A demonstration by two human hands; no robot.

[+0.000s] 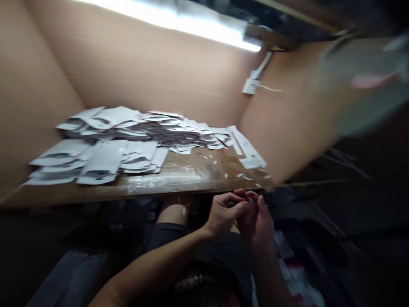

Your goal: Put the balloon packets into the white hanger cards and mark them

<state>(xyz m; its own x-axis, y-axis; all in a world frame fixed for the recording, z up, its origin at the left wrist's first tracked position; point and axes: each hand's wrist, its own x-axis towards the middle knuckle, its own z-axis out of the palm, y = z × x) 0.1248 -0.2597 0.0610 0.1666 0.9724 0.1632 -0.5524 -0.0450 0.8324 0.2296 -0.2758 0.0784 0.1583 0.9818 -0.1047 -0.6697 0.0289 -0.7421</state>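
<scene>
Both hands sit close together around six o'clock in the view, just below the front edge of a scuffed wooden tabletop (179, 183). The left hand (225, 215) is curled, its fingers (234, 198) bent toward the right hand (255, 224), whose fingertips (247, 195) rise to meet them; neither hand is spread open. Something small and thin may be pinched between them, but it is too small and blurred to name, so I cannot tell whether the fingers are truly grasping it. At twelve o'clock from the hands, small white paper scraps (212, 162) are strewn over the wood. Beyond them, from nine to twelve o'clock, white paper packets (102, 162) with dark printed patches lie overlapping in two loose heaps, and a longer white strip (247, 147) lies at their one o'clock end. They look flat, but I cannot tell whether anything is inside them. Tan panels (143, 64) box in the table, with a fluorescent tube (169, 17) above and a white wall fitting (251, 86) at one o'clock. Below the hands are the person's bare knee (174, 213) and black shorts (211, 251). At four o'clock lies a red-and-white bag (294, 273), its contents hidden.
</scene>
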